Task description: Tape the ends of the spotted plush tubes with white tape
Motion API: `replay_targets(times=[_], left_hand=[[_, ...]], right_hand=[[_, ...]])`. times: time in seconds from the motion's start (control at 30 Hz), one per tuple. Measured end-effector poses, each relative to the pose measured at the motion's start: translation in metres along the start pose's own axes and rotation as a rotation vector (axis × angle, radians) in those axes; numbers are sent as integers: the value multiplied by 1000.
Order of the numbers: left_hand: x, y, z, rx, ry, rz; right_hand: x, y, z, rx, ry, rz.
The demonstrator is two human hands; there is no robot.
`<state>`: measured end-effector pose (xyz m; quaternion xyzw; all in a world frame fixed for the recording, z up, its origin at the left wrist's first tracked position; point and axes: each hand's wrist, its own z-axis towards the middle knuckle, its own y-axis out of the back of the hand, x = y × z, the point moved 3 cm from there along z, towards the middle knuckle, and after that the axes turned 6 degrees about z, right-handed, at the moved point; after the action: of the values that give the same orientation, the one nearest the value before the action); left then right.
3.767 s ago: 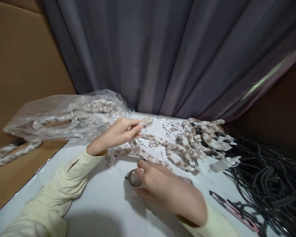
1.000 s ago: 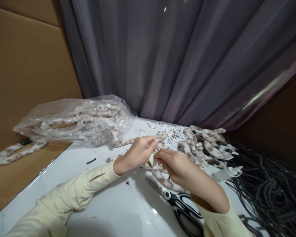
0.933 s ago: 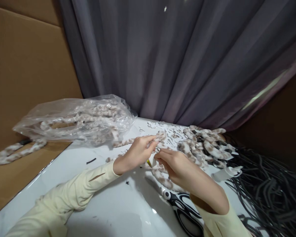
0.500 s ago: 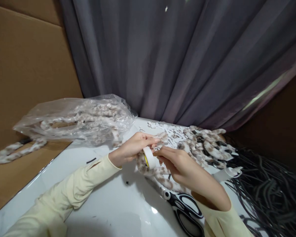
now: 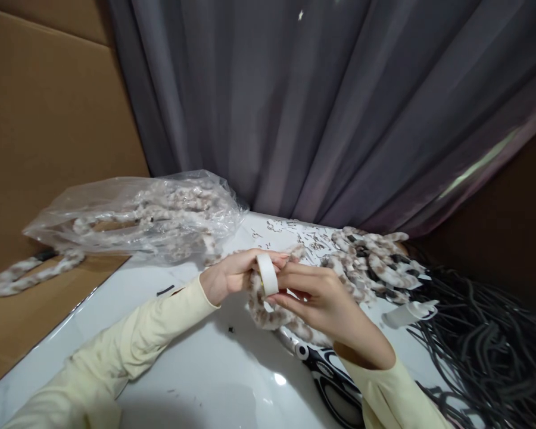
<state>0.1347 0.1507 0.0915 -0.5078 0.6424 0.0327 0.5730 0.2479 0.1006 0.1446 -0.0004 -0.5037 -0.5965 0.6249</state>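
Note:
My left hand (image 5: 230, 275) is closed on a fluffy white-and-brown furry tube (image 5: 259, 314), whose upper end shows past the fingertips. The tube curves down below the hands onto the white table. A white roll of tape (image 5: 268, 275) stands between my hands, with my right hand (image 5: 319, 295) gripping its right side between thumb and fingers. The roll partly covers my left fingers, so where the tape meets the tube cannot be made out. Black-and-white scissors (image 5: 333, 381) lie under my right forearm.
A clear plastic bag (image 5: 116, 205) of furry tubes lies at the back left, beside a cardboard sheet (image 5: 62, 107). At right are a heap of furry tubes (image 5: 384, 262), a small white bottle (image 5: 406, 314) and a tangle of black cords (image 5: 486, 345). A grey curtain (image 5: 272, 107) hangs behind.
The tape roll has risen slightly and turned in front of my left fingers. My right hand has moved a little left and down, and its fingers now hold the roll.

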Motion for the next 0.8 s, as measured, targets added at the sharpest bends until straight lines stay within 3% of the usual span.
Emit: replay_targets(times=[0.07,0.17,0.27,0.33,0.47,0.7,0.8], left_hand=[[1,-1,0,-41,-28,44],[-2,-2,-4,-128,-162,167],[-8,-6,-13,-246,-349,438],[-12,-11,-20,-311,-457,611],[-14,-17,-28,-321,-526,715],[-7,-14,-18,-158,-336,386],[-8,-14,-10,-160,-334,428]], right_hand=[[2,1,0,-11,-69,94],[-2,5,-3,2,-327,333],[-11,5,-9,55,-617,623],[-16,2,-11,70,-718,789],[-19,-7,-10,63,-759,1012],[-15,-15,-5,16,-710,1141],[-15,-16,-4,-8,-715,1149]])
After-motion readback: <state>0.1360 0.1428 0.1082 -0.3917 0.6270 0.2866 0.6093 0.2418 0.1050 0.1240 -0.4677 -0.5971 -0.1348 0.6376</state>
